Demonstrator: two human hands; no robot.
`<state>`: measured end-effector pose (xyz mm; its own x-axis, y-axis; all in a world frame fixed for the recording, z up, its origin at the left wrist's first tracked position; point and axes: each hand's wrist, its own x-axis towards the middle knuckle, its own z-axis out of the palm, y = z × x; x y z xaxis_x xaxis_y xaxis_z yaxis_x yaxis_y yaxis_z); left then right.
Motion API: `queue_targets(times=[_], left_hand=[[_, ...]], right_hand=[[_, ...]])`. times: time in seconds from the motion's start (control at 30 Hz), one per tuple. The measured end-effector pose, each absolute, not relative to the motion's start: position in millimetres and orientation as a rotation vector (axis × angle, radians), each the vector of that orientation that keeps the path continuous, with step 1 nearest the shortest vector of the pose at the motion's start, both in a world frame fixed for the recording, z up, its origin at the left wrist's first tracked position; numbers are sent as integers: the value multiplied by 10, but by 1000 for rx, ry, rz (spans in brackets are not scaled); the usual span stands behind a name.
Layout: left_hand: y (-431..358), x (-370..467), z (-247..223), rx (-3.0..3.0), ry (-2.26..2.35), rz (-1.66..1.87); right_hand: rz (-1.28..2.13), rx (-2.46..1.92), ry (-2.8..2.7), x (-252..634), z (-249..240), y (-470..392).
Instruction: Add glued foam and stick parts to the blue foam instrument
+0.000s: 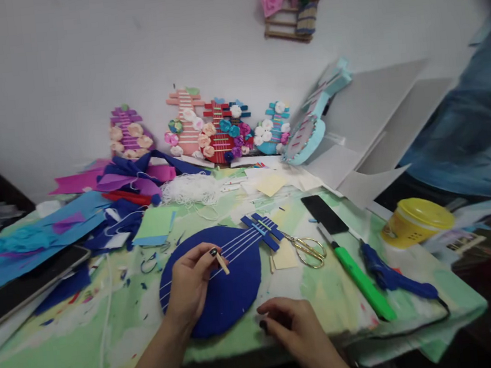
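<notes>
A dark blue craft guitar (234, 295) with white strings lies flat on the table, its short neck pointing up and right. Over its body my left hand (189, 279) pinches a small wooden stick (222, 263) between thumb and forefinger. My right hand (291, 321) hovers by the guitar's lower right edge, fingers curled and apart, with nothing in it. Two narrow strips, one light blue and one green, cross the strings on the neck. Beside the neck are a yellow paper square (285, 255) and gold-handled scissors (310, 251).
To the right lie a green-handled cutter (361, 280), a blue glue gun (393, 274), a black phone (324, 214) and a yellow tub (418, 222). White string (191, 189) and coloured paper (78, 211) are piled at the left and back. Several decorated guitars (187, 123) lean against the wall.
</notes>
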<state>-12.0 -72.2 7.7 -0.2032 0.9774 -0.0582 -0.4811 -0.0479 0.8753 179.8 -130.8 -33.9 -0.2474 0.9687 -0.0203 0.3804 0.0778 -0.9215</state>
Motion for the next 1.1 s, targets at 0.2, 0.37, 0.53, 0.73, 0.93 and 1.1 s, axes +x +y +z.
queue_targets(times=[0.2,0.37,0.53,0.73,0.93,1.1], left_hand=[[-799,-54,19,827,1105,1483],[-764,16,22,961,1146,1484],[-866,178,89,1221,1142,1417],[-1216,372,-38,2292,1186,1585],[-1319,312,-321,2633,1143,1569],[-1217,117,-358,2492,1286,1385]], right_hand=[[920,-1282,-1743,1956,-214,-1528],[568,-1337,-1670,2352,-70,-1530],[402,-1330,-1640,2438,-85,-1474],[573,-1332,-1790,2173,-192,-1247],[471,-1558,-1809,2101,-207,-761],[364,-1695,-1888,2012,-231,-437]])
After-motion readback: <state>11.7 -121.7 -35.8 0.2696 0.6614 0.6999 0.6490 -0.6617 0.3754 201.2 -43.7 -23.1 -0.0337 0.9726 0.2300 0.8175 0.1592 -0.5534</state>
